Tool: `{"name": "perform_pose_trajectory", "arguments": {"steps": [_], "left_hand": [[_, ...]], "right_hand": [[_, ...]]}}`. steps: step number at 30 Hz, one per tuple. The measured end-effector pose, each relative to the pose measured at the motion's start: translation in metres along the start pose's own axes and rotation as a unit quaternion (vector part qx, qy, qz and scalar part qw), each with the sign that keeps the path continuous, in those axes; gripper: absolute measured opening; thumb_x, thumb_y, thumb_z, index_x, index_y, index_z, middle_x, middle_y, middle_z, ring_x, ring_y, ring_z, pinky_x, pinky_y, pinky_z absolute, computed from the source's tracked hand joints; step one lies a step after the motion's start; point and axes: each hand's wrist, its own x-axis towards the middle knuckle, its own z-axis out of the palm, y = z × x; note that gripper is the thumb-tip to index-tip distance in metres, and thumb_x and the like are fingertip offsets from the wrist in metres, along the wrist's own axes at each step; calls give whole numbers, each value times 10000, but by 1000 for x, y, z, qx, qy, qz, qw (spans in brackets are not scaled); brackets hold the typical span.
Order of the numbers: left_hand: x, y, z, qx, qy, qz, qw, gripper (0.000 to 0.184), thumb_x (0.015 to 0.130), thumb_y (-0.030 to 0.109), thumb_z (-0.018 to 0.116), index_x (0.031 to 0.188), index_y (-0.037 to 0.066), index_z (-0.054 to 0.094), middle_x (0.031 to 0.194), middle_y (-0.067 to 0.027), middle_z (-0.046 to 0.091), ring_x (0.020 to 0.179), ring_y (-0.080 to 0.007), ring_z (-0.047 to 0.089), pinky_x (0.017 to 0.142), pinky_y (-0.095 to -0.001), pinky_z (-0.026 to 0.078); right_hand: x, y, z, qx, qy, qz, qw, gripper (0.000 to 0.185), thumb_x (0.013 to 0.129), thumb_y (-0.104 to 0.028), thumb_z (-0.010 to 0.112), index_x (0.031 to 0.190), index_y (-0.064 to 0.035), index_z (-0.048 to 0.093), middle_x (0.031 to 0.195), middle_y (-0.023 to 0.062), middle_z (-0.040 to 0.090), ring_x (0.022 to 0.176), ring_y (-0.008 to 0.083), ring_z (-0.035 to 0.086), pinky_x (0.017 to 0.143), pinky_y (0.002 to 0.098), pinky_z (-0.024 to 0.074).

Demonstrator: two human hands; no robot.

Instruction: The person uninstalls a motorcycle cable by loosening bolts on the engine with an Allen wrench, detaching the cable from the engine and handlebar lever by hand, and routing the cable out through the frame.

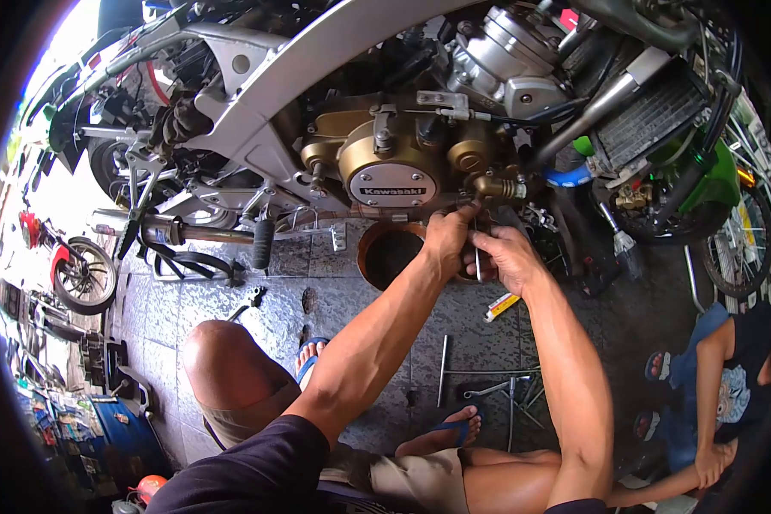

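A motorcycle engine with a gold-coloured side cover [351, 158] is in front of me, its round silver plate lettered Kawasaki. Beneath the engine's lower right, by a gold elbow fitting [490, 186], my left hand [447, 240] reaches up with fingers closed. What they grip, if anything, is hidden. Close beside it, my right hand [507, 255] has its fingers closed around a slim, shiny metal rod-like tool [478, 267] that points downward. The tool's upper end is hidden by my fingers. Under both hands stands a round brown basin [367, 257], dark inside.
On the wet tiled floor lie a T-handle wrench [444, 373], a spanner [486, 388] and a yellow-and-white tube [502, 306]. A footpeg [264, 244] juts out at left. To my right sits another person [715, 377]. A red motorcycle [77, 270] stands far left.
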Motion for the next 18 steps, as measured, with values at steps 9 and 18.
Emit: {"name": "perform_pose_trajectory", "arguments": {"steps": [9, 18], "left_hand": [[3, -1, -3, -49, -104, -71, 991, 242, 973, 201, 519, 1034, -19, 600, 903, -124, 639, 624, -196, 617, 487, -324, 517], [7, 6, 4, -34, -25, -35, 998, 266, 941, 196, 556, 1064, -36, 599, 867, -149, 642, 635, -218, 622, 513, -337, 523]], "right_hand": [[3, 3, -3, 20, -2, -9, 1000, 231, 934, -286, 630, 1004, -66, 638, 815, 92, 700, 658, 178, 685, 599, 296, 543], [2, -1, 1, 57, 31, -34, 997, 200, 948, -246, 607, 1003, -53, 602, 789, 112, 696, 632, 162, 680, 549, 271, 534]]}}
